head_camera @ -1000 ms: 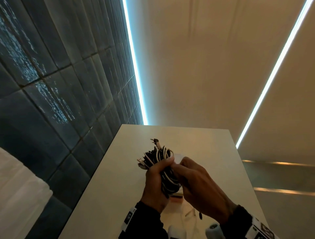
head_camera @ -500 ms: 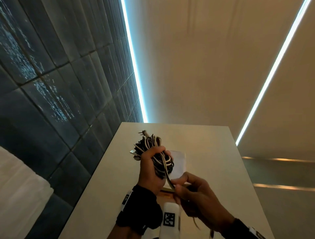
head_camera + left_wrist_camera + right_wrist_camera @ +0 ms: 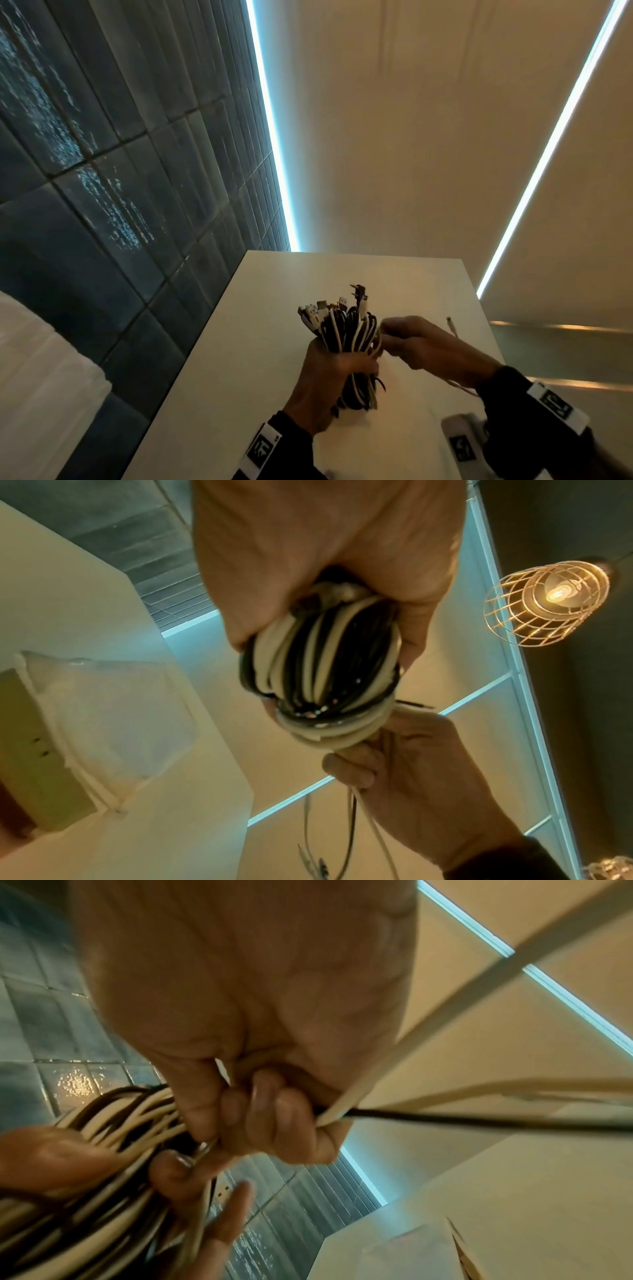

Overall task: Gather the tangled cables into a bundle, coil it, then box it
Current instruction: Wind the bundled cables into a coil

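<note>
We hold the cable bundle (image 3: pixel 346 337) above the pale worktop (image 3: pixel 260 342); our left hand (image 3: pixel 325 380) is wrapped round its lower half. Our right hand (image 3: pixel 421 346) touches the bundle's side, fingers (image 3: pixel 270 1110) pinching loose cable ends (image 3: pixel 445 1121).

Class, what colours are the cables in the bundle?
Black and white cables mixed together; the head view shows it best.

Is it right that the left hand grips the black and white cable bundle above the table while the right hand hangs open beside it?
Not quite. The left hand does grip the cable bundle above the table, but the right hand is not open: its fingers pinch the loose cable ends beside the bundle, as the right wrist view shows.
</note>
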A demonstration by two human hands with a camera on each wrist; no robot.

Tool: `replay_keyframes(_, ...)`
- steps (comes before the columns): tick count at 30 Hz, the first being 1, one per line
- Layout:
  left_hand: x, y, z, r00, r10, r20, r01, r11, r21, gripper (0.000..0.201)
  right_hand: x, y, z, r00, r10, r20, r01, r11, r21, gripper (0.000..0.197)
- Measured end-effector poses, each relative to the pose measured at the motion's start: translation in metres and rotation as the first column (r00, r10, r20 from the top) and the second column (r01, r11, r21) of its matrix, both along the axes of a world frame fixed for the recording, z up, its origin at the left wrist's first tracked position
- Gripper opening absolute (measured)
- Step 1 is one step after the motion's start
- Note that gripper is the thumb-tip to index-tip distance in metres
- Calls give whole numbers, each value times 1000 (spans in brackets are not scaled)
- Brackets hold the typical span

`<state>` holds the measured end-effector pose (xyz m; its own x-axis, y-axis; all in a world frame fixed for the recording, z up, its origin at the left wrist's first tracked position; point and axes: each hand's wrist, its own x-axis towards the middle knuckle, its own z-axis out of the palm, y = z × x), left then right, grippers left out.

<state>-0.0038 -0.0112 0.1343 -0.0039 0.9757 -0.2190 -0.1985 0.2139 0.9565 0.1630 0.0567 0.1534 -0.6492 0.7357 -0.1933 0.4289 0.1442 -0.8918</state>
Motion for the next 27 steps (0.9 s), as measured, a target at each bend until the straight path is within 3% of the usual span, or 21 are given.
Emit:
replay_keyframes(4, -2, -3, 5, 998, -25, 64, 24, 1000, 20, 45, 2, -1, 6, 990, -92, -110, 84, 993, -83, 29)
replay_keyframes(8, -11, -5, 12, 969, -244, -33, 242, 969, -58, 39, 6, -5, 7, 995, -94, -26, 97, 983, 156, 20)
replay_keyframes(10, -12, -7, 12, 947, -318, -42, 314, 946, -80, 39, 10, -4, 4, 987, -139, -82, 150, 975, 162, 9)
replay_keyframes(15, -15, -7, -1, 990, -93, 110, 98, 994, -44, 31, 24, -12, -2, 984, -170, -53, 168, 985, -44, 21)
replay_keyframes(20, -29, -1, -19, 966, 117, 231, -109, 993, -47, 18, 49, -21, -23, 948, -285, -139, 251, 942, -222, 27)
replay_keyframes(22, -25, -1, -23, 959, 146, 243, -136, 989, -58, 17, 46, -27, -27, 877, -435, -204, 393, 894, -215, 24)
replay_keyframes(24, -16, 0, -25, 950, 187, 249, -174, 982, -72, 18, 34, -36, -23, 760, -581, -292, 554, 813, -177, 20)
replay_keyframes(26, -5, 1, -27, 941, 225, 252, -215, 974, -69, 21, 13, -50, -13, 687, -615, -388, 624, 772, -119, 18)
replay_keyframes(27, 1, 2, -27, 934, 240, 264, -233, 971, -57, 23, 3, -58, -6, 687, -588, -427, 620, 781, -77, 16)
